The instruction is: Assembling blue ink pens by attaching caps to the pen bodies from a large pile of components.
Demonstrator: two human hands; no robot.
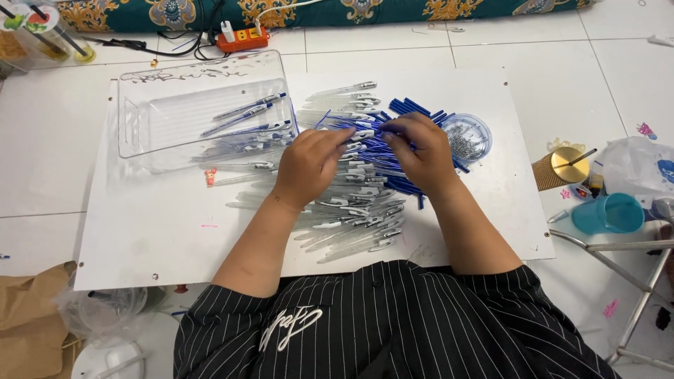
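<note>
Both hands rest over a heap of clear pen barrels [351, 210] and blue refills [414, 109] on a white board [154, 238]. My left hand [307, 165] and my right hand [419, 151] meet at their fingertips, pinching a thin blue pen part [365, 132] between them; which hand grips it I cannot tell exactly. A clear plastic tray [161, 112] to the left holds three assembled pens [246, 116]. A small round clear dish [469, 137] with small metal bits sits just right of my right hand.
An orange power strip [242, 38] lies beyond the board. A gold-lidded cup [565, 165], a teal cup [607, 213] and a plastic bag [642, 168] are on the right. A brown paper bag [31, 316] lies at the lower left.
</note>
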